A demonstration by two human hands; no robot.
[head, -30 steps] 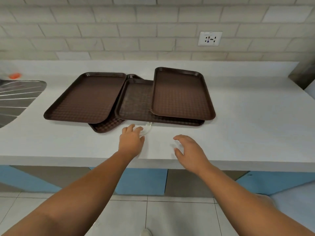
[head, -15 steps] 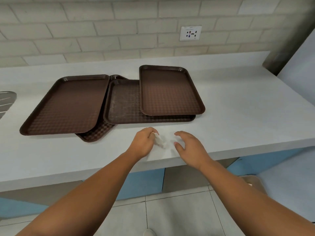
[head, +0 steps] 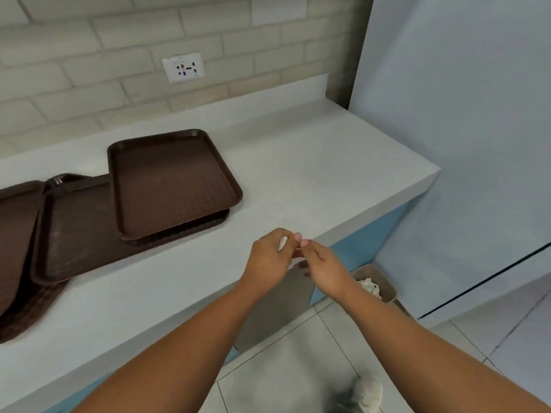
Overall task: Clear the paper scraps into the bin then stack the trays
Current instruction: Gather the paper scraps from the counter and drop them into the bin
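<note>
White paper scrap (head: 282,243) is off the counter (head: 298,162) now, pinched in the left hand (head: 269,257), up and just left of the bin (head: 386,283). The drop looks next. The right hand (head: 325,269) meets it fingertip to fingertip; whether it grips any paper, I can't tell. Half a second ago both hands were gathering on the counter. The trays (head: 173,183), well left of the bin, sit unstacked.

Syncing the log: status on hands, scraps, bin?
Left hand grips paper scrap; right hand at its fingertips, grip unclear. Bin on floor under right hand, nothing between. Trays not yet stacked.
</note>
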